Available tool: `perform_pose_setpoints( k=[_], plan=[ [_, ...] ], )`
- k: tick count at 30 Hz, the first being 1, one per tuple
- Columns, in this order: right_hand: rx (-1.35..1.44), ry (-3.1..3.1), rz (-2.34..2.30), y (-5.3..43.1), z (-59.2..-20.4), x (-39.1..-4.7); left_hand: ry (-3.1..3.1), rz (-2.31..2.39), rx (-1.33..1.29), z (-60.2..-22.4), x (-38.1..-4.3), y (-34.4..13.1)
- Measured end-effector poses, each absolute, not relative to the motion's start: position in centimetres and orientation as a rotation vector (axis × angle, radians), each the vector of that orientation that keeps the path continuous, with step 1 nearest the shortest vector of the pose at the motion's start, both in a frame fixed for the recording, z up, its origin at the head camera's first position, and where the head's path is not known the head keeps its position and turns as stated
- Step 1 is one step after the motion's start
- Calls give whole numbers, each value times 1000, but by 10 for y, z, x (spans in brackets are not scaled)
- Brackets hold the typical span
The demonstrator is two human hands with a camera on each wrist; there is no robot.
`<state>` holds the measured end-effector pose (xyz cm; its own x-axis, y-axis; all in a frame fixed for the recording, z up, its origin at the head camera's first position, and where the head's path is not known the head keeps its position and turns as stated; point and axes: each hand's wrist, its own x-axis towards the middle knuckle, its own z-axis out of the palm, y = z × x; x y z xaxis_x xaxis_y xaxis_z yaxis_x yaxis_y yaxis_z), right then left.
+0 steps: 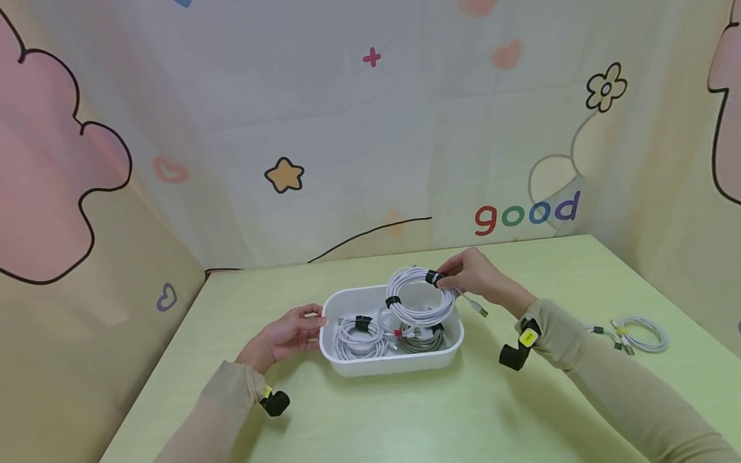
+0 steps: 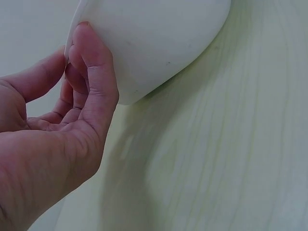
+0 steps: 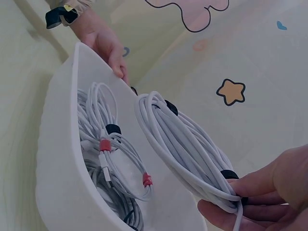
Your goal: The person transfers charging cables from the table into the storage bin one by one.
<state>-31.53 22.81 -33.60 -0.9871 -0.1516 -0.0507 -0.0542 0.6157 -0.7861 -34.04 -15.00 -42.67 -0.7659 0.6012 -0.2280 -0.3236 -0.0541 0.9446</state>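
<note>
A white plastic bin [image 1: 389,365] stands on the table with several coiled cables inside. My left hand [image 1: 292,334] pinches its left rim between thumb and fingers, as the left wrist view also shows. Over the bin's right side, my right hand [image 1: 471,276] grips a thick coil of white USB cable [image 3: 185,149] by its black strap. One plug of that cable hangs free to the right. Below it in the bin lie a white coil [image 1: 354,341] with a black strap, a thin white coil with red ties [image 3: 105,145] and a grey coil [image 1: 422,339].
Two more coiled cables lie on the table at the right: a white coil [image 1: 648,334] with a yellow tie, and one with a dark green tie [image 1: 599,330] partly behind my right sleeve. Printed cloth walls [image 1: 347,128] border the table at the back and sides.
</note>
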Motion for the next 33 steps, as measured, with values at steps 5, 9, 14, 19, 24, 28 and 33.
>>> perform_pose_setpoints(
  k=[5, 9, 14, 19, 24, 28, 33],
  plan=[
    [-194, 2703, -1322, 217, -339, -315, 1574, 1886, 309, -426, -340, -150],
    [-196, 2695, -1316, 210, -342, -315, 1565, 1890, 313, -426, -341, -150],
    [-212, 2695, -1307, 204, -345, -313, 1576, 1883, 311, -425, -340, -149],
    [-210, 2691, -1299, 196, -350, -314, 1587, 1872, 302, -425, -340, -150],
    [-253, 2696, -1234, 190, -354, -312, 1592, 1871, 314, -424, -339, -150],
    [-383, 2833, -1048, 192, -349, -307, 1594, 1881, 307, -424, -339, -150],
    [-445, 3069, -965, 215, -339, -301, 1595, 1880, 298, -424, -339, -152]
  ],
)
